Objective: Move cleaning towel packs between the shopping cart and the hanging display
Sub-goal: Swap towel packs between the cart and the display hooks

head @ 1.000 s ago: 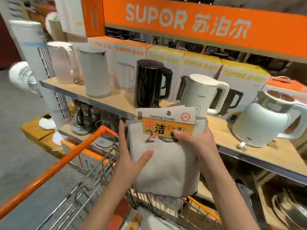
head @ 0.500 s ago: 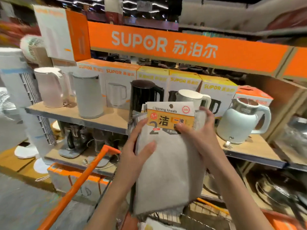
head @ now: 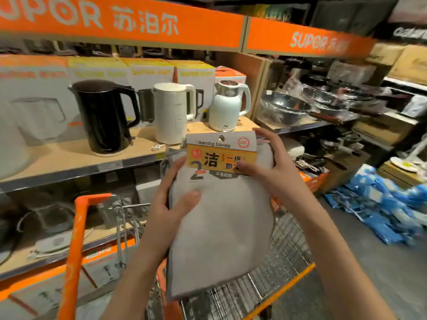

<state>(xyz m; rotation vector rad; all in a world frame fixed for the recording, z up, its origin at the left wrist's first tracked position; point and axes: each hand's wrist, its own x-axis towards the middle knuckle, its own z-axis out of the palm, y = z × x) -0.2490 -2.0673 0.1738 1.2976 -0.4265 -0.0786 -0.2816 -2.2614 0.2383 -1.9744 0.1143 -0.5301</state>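
A grey cleaning towel pack with a white and orange header card hangs upright in front of me, held over the wire shopping cart. My left hand grips its left edge, thumb across the front of the cloth. My right hand holds the upper right corner, thumb on the header card and fingers behind it. No hanging display is in view.
The cart's orange handle runs down the left. Behind the pack a shelf carries a black kettle, a cream kettle and a pale green kettle. Wrapped pans and blue packages lie to the right.
My view has swung to the right along the shelf, bringing the pans and blue packages into sight. Both hands keep the same hold on the pack, still raised above the cart.
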